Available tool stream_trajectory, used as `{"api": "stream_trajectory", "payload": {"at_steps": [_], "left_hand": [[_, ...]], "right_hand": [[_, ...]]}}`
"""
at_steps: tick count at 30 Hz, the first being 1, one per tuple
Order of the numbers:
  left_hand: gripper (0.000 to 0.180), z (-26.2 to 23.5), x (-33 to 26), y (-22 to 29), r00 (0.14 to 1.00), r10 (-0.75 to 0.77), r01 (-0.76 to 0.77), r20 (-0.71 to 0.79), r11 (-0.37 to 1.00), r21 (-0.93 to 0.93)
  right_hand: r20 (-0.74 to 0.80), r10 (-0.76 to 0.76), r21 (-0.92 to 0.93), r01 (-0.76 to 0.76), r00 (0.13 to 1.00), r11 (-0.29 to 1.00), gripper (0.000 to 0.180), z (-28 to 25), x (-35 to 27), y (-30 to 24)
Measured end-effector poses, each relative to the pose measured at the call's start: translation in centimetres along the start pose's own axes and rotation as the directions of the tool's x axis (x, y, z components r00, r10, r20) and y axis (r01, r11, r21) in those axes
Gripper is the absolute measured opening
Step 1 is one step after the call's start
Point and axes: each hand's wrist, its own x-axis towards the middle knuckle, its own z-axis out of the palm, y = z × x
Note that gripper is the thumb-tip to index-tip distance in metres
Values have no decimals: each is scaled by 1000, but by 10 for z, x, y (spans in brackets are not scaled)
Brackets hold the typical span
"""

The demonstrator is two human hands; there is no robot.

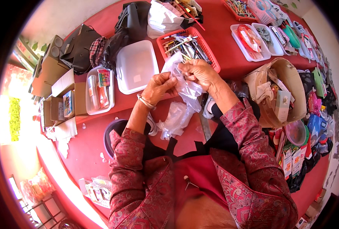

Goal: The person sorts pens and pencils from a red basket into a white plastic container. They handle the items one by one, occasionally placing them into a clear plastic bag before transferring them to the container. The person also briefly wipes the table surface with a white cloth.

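A red-covered surface (219, 36) is spread across the far side of the room, with pale walls beyond it, and another stretch of red (91, 147) is seen nearer, around the seated person's legs. A clear plastic bag (187, 89) is held up over the lap, just in front of a red basket (211, 59) filled with pens (188, 45). Its upper part is pinched by the fingers of both the left hand (158, 87) and the right hand (200, 72), which are held near each other. The bag's long axis is slanted: its upper end is pointed away, toward the basket, and its lower end is hung toward the lap, slightly to the right. Beneath it, more crumpled clear plastic (173, 120) is seen between the legs; whether the two are joined cannot be told. The far side is bounded by the basket's rim and a white tray (137, 66), the right by a cardboard carton (296, 82). The widest room for sideways movement is left past the left forearm, over the nearer red stretch.
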Motion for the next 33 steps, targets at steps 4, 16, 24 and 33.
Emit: {"api": "stream_trajectory", "payload": {"at_steps": [4,16,24,33], "left_hand": [[21,-2,2,0,999,35,-34,-27,998,52],[15,-3,-2,0,913,361,-157,-191,741,653],[16,-12,-7,7,633,615,191,-471,465,864],[49,-6,4,-22,833,414,22,-366,638,770]], "right_hand": [[-120,0,-47,-5,993,999,23,-3,-2,2],[-263,-518,-867,37,814,497,11,-25,14,14],[-337,-838,-905,100,429,414,10,-47,10,-37],[-438,-669,-598,361,600,716,7,-39,16,-31]]}}
